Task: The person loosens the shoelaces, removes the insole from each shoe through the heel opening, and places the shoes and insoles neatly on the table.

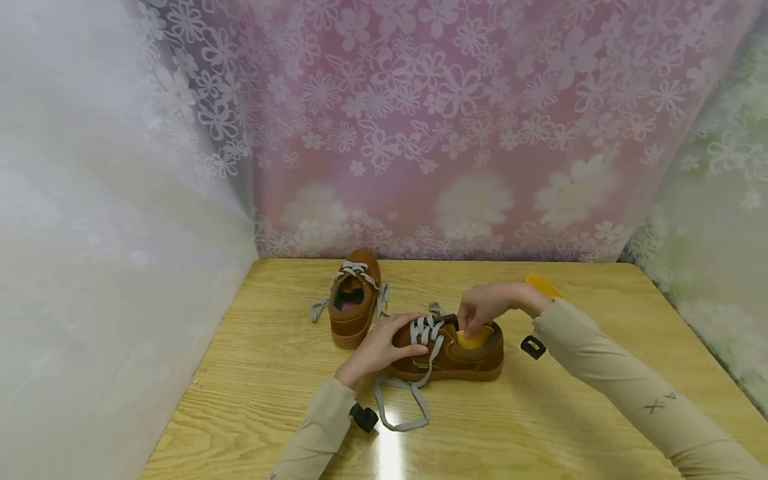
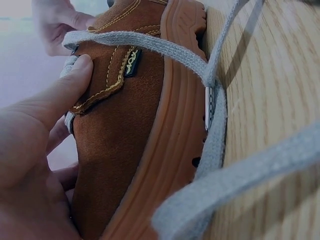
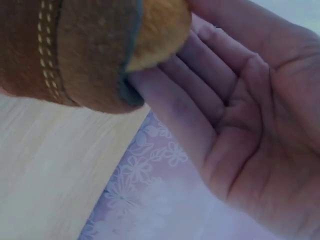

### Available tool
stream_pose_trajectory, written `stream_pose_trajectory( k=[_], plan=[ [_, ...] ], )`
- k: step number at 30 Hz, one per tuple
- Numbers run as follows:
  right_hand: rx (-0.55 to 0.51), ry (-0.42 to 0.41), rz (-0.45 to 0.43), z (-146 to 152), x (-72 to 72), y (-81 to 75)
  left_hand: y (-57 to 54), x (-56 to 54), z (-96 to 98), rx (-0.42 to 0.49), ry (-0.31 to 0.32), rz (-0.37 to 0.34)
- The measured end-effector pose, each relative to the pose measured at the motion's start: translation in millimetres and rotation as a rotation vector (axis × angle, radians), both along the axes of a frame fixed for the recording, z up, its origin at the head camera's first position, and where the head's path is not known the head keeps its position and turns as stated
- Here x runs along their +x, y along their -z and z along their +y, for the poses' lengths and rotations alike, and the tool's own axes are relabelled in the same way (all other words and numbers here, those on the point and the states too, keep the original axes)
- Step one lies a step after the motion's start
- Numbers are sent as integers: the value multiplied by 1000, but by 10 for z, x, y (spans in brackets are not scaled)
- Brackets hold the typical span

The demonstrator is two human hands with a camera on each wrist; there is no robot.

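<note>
A brown suede shoe with grey laces lies on the wooden table, its toe to the left and heel to the right. My left hand grips its front part, the thumb on the near side by the laces and the fingers over the far side. A yellow insole shows in the shoe's opening, partly hidden inside. My right hand pinches this insole, fingers reaching in at the opening. The right wrist view shows the insole's tan end between thumb and fingers, beside the shoe's padded collar.
A matching brown shoe stands behind to the left, toe pointing away, its laces loose. Beyond my right wrist lies another yellow insole, partly covered by the arm. A loose grey lace loops on the table in front. Flowered curtains surround the table.
</note>
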State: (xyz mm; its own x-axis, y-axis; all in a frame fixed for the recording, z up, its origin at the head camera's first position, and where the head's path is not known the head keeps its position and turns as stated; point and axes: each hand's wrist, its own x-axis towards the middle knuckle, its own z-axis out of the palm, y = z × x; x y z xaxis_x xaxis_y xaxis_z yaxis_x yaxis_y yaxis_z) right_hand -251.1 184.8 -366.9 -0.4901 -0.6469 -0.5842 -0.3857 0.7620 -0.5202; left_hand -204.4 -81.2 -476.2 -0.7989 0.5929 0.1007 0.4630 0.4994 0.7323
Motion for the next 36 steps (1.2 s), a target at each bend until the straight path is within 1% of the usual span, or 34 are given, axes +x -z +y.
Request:
stream_pose_trajectory(
  k=[3, 8, 11, 15, 19, 22, 28, 29, 31, 32, 34, 36],
  plan=[
    [-60, 14, 24, 35, -14, 12, -15, -4, -5, -1, 1, 4],
    [-156, 99, 28, 133, -45, 30, -8, -4, -4, 0, 10, 10],
    [-191, 136, 48, 169, -50, 50, 3, -9, -2, 3, 14, 18],
    [-226, 156, 88, 170, -31, 79, 17, -10, -11, 7, 14, 28],
    [-230, 172, 130, 210, 22, 74, 24, -13, -15, 3, 13, 18],
    [-238, 178, 164, 323, 82, 52, 27, -20, -13, -1, 16, 12],
    [-302, 257, 144, 636, 251, -23, 21, -23, -13, 6, 20, 15],
    [-302, 265, 158, 669, 286, -39, 21, -22, -14, 4, 17, 12],
    [-276, 271, 251, 699, 373, -64, 21, -20, -14, 5, 14, 10],
    [-261, 260, 328, 690, 421, -64, 25, -21, -13, 3, 14, 11],
    [-235, 218, 530, 639, 526, -30, 26, -22, -13, 3, 15, 10],
    [-224, 139, 773, 557, 622, 37, 32, -26, -15, 5, 16, 17]
  ],
)
